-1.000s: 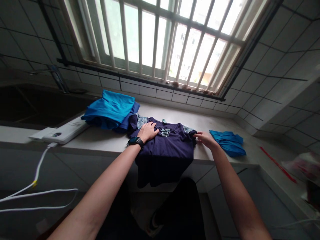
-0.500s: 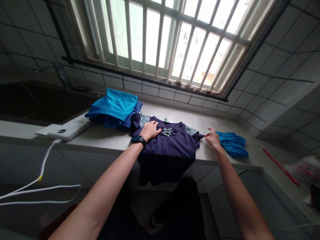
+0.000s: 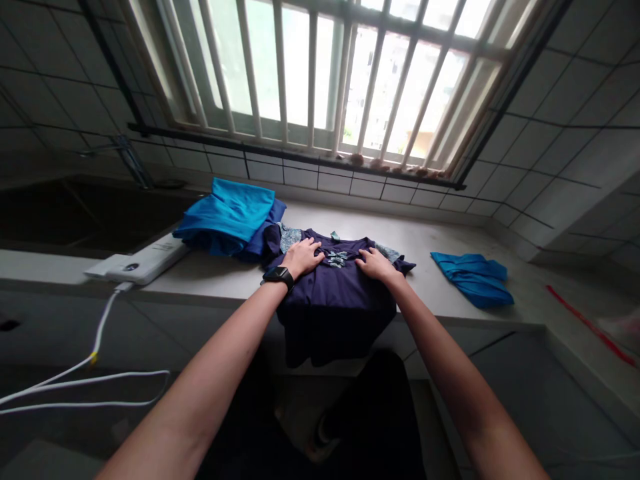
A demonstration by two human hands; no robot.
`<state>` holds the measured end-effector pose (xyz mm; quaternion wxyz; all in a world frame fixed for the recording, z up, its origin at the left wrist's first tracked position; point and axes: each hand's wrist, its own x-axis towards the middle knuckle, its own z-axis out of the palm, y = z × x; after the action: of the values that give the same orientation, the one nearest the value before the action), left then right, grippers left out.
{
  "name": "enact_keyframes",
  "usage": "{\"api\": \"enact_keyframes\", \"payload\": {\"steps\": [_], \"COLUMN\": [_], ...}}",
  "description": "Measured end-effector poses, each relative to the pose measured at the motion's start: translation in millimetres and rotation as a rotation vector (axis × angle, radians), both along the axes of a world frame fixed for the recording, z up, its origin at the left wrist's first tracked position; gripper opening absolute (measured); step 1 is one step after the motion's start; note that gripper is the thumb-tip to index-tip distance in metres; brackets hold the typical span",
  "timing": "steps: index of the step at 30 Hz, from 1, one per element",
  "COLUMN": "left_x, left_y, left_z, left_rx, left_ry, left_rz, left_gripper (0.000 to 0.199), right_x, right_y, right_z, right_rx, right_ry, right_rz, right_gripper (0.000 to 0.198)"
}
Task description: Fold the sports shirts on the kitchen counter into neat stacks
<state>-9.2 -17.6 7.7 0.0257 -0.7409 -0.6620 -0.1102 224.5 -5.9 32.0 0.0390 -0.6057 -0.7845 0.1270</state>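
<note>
A dark purple shirt (image 3: pixel 345 287) with patterned shoulders and small bows at the neckline lies spread on the white counter, its lower part hanging over the front edge. My left hand (image 3: pixel 302 258), with a black watch on the wrist, rests flat on the shirt's left chest, fingers spread. On the other side of the bows, my right hand (image 3: pixel 375 263) lies on the cloth below the right shoulder with its fingers apart. Close to the shirt's left sleeve is a pile of folded blue clothes (image 3: pixel 230 217). Farther right sits a smaller folded blue cloth (image 3: pixel 473 279).
A white power bank (image 3: pixel 150 261) with a white cable (image 3: pixel 103 327) lies by the dark sink (image 3: pixel 65 210) at left. A tap (image 3: pixel 133 162) stands behind the sink. A red strip (image 3: pixel 590 325) lies on the right counter. Behind is a barred window (image 3: pixel 320 87).
My right hand has let go of the right sleeve's tip and moved left onto the shirt's chest. My left hand stays in place. The view has shifted slightly.
</note>
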Motion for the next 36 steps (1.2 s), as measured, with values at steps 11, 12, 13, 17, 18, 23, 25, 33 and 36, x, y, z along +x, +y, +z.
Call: {"api": "enact_keyframes", "payload": {"steps": [11, 12, 13, 17, 18, 23, 25, 33, 36], "left_x": [1.7, 2.6, 3.4, 4.2, 4.2, 6.5, 7.8, 20.8, 27.3], "left_y": [44.4, 48.0, 51.9, 67.4, 70.5, 74.9, 71.9, 51.5, 36.0], "left_z": [-8.2, -9.6, -10.8, -13.5, -13.7, -12.6, -11.2, 6.5, 16.8], "left_rx": [-0.018, -0.021, -0.024, -0.005, 0.0, -0.006, 0.0, 0.141, 0.136], "left_ry": [0.045, 0.045, 0.045, 0.038, 0.037, 0.032, 0.027, 0.111, 0.266], "left_rz": [-0.013, -0.012, -0.013, -0.033, -0.036, -0.022, -0.018, 0.054, -0.007], "left_gripper": [0.058, 0.059, 0.059, 0.058, 0.057, 0.057, 0.057, 0.046, 0.04], "right_x": [-7.1, -6.2, -5.4, -4.7, -4.9, -6.5, -7.1, -6.2, -5.7], "right_y": [43.4, 48.0, 52.6, 68.3, 71.0, 77.4, 78.1, 79.6, 78.8], "right_z": [-13.7, -17.5, -21.3, -30.6, -31.0, -26.8, -25.1, -25.0, -24.4], "right_rx": [-0.045, -0.025, -0.006, 0.035, 0.036, 0.032, 0.039, 0.068, 0.077], "right_ry": [-0.009, -0.004, 0.0, 0.001, -0.002, -0.014, -0.021, -0.048, -0.044], "right_rz": [-0.282, -0.285, -0.287, -0.292, -0.291, -0.298, -0.295, -0.276, -0.276], "right_gripper": [0.072, 0.073, 0.073, 0.073, 0.073, 0.074, 0.074, 0.073, 0.073]}}
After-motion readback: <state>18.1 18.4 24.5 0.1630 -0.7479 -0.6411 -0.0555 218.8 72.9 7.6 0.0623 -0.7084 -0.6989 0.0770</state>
